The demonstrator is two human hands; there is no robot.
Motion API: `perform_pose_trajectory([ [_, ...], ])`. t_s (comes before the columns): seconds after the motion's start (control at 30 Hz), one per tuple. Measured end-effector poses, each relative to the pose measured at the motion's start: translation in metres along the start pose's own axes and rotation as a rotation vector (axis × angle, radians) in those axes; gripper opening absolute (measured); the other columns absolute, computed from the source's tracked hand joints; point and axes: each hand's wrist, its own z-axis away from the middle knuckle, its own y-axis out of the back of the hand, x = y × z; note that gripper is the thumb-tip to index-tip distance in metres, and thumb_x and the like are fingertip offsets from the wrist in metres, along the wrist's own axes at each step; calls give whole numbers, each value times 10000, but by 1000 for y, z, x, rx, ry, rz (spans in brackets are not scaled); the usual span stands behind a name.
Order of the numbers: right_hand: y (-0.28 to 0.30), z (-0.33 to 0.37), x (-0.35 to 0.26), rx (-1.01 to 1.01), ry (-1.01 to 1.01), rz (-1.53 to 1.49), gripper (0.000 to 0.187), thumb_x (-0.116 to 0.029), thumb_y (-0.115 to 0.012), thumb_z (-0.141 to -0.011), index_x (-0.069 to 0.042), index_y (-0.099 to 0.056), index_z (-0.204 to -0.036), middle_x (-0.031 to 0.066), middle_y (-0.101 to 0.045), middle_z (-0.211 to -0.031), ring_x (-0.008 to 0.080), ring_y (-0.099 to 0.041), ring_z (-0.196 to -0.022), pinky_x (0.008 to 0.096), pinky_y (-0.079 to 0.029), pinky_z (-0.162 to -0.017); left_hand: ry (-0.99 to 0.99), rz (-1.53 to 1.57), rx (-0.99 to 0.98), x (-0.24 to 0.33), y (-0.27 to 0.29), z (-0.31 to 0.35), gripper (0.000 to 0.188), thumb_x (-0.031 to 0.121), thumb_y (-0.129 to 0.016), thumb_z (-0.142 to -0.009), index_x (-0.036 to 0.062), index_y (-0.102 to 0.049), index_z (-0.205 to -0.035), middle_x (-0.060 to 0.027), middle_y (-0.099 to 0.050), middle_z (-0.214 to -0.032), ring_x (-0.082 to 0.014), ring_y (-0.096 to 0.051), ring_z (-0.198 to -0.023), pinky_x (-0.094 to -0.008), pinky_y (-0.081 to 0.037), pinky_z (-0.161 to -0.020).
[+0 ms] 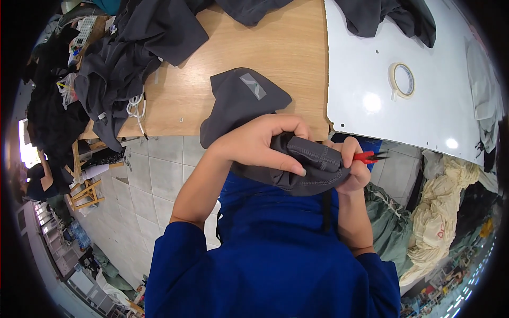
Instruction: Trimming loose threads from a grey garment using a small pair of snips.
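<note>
Dark grey garment (314, 155) is bunching before the wooden table (175, 95), its stitched fold running left to right; the left hand (255, 141) is gripping its left side, the right hand (354, 167) holding red-handled snips (363, 157), blades pointing away

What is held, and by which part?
Left hand and right hand hold grey fabric by its bunched, seamed part; right also holds red tool by its handle.
</note>
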Motion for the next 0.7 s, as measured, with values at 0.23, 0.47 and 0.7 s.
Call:
perform_pose_trajectory([
  [0.23, -16, -10, -9, 392, 117, 919, 174, 33, -527, -801, -1, -641, -928, 25, -559, -733, 81, -502, -706, 205, -366, -611, 227, 534, 467, 9, -16, 14, 382, -33, -716, -703, 69, -474, -981, -8, -590, -818, -57, -552, -800, -194, -418, -748],
  [0.47, -56, -21, -12, 122, 363, 1612, 293, -69, -787, -630, -82, -699, -909, 52, -496, -644, 149, -489, -535, 244, -368, -470, 258, 630, 536, 7, -20, 12, 454, -41, -699, -714, 45, -489, -1107, -46, -619, -939, -78, -577, -855, -205, -440, -767],
  [0.7, -50, -22, -11, 245, 70, 1019, 87, -27, -686, -774, -26, -646, -852, 16, -530, -737, 95, -511, -676, 209, -390, -599, 251, 417, 496, 12, -26, 15, 302, -3, -690, -750, 16, -596, -1036, -32, -624, -939, -81, -574, -881, -213, -451, -785],
])
